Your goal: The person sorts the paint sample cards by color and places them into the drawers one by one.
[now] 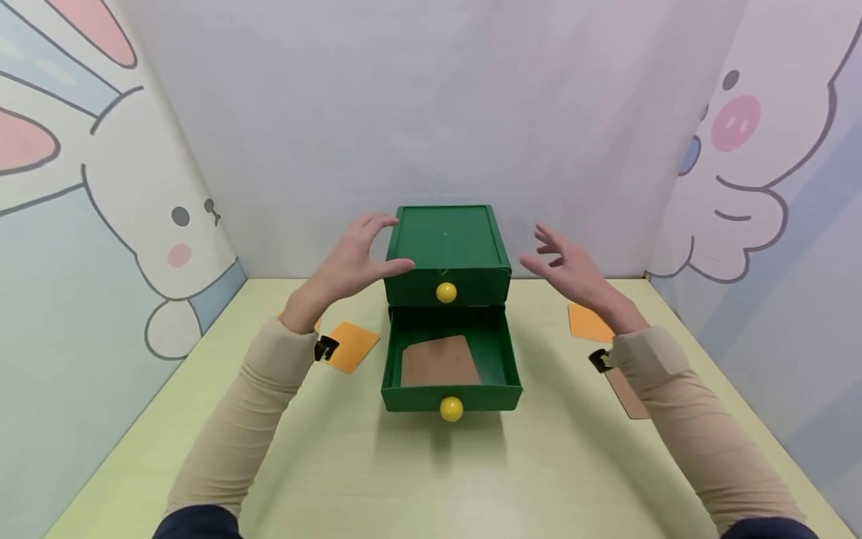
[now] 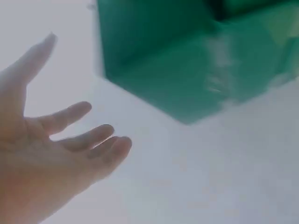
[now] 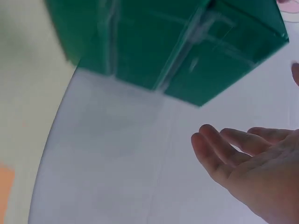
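Note:
A green two-drawer box (image 1: 444, 236) with yellow knobs stands at the back of the table. Its lower drawer (image 1: 453, 398) is pulled out, with brown cards (image 1: 439, 362) lying inside; the upper one is closed. My left hand (image 1: 357, 258) hovers at the box's upper left corner, thumb and fingers spread. On the other side, my right hand (image 1: 569, 269) is raised apart from the box, fingers extended and slightly bent. Both wrist views show the green side of the box beyond the hands, which hold nothing.
Left of the box lies an orange card (image 1: 352, 346), with another partly behind the left wrist. An orange card (image 1: 584, 322) and a brown card (image 1: 628, 395) lie on the right, partly covered by the right arm. Walls with cartoon animals close in both sides.

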`<state>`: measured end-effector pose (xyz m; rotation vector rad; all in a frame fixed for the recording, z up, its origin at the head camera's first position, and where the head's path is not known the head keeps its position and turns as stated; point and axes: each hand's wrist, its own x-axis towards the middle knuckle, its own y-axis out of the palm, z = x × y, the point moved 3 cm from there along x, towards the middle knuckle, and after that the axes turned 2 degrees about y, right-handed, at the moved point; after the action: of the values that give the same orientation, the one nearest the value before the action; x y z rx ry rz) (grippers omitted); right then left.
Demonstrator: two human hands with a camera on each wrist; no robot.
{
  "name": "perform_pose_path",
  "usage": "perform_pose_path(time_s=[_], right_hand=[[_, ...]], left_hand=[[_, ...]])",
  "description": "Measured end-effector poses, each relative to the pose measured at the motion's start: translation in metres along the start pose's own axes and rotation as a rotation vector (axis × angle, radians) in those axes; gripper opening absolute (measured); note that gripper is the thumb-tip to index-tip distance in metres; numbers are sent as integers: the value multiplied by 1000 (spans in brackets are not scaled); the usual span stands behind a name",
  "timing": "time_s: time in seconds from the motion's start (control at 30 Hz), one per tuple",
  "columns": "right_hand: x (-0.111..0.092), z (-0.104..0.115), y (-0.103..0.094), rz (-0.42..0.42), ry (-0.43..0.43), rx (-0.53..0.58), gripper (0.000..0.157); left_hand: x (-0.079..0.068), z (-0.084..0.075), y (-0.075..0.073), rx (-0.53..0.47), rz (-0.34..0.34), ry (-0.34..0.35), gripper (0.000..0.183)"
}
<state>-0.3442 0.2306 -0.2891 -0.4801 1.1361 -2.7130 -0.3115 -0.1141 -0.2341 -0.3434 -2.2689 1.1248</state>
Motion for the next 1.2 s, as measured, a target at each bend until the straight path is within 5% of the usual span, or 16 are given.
perform_pose_path(time_s=[0.2,0.43,0.73,0.9,1.2], right_hand=[[-32,-48,-20,127,42,-261,88],[-86,-100,-26,353,88,-417,85],[-131,-126,-25,345,479,-530,83],[-142,-126,-15,399,524,-505,95],[-146,-127,-4,278,454,-573,74]], left_hand=[[-1,44,14,-119,137,-134,73],[-3,51,21,-181,135,-144,70],[-3,52,24,-230,101,-139,67],[-2,52,25,-231,103,-145,68],[3,50,23,-210,111,-141,69]])
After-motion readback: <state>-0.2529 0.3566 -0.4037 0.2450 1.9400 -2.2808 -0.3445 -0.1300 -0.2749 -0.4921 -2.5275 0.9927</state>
